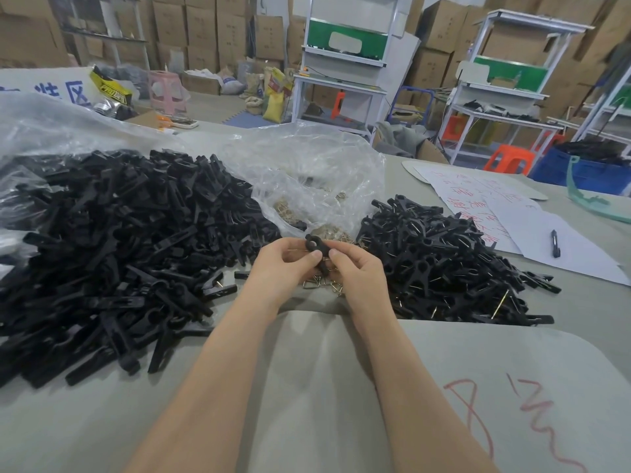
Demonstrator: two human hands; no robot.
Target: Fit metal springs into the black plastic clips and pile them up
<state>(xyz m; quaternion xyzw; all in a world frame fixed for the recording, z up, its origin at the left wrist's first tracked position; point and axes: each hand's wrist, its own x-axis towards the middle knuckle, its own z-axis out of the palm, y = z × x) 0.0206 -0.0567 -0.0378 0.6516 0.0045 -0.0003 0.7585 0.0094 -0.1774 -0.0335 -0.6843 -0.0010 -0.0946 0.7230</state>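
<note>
Fitting step, mid-assembly. Your hands meet over the grey table (327, 387), just in front of the clear bag of springs (317, 179). Your left hand (281, 264) and right hand (356, 268) both pinch one black clip (316, 246), thumbs on top and fingers curled under it, its ringed end pointing away from you. I cannot tell whether a spring already sits in the clip, because your fingers cover the joint; a thin glint of wire shows by the left thumb, nothing more. Loose springs (324, 285) lie on the table right below your hands, apart from the clip as far as can be seen. To your left is a big heap of bare clip parts (112, 254) with no wire showing. To your right is a smaller pile of finished clips (444, 264), wire ends glinting among them. Judgement: you are seating a spring in this clip, and it has not yet gone to the pile. The next move calls for holding the halves lined up while your thumbs press the spring legs home, then checking that the clip bites. After that it is a short carry right to the finished pile. The risk is the spring slipping sideways and jumping out.
</note>
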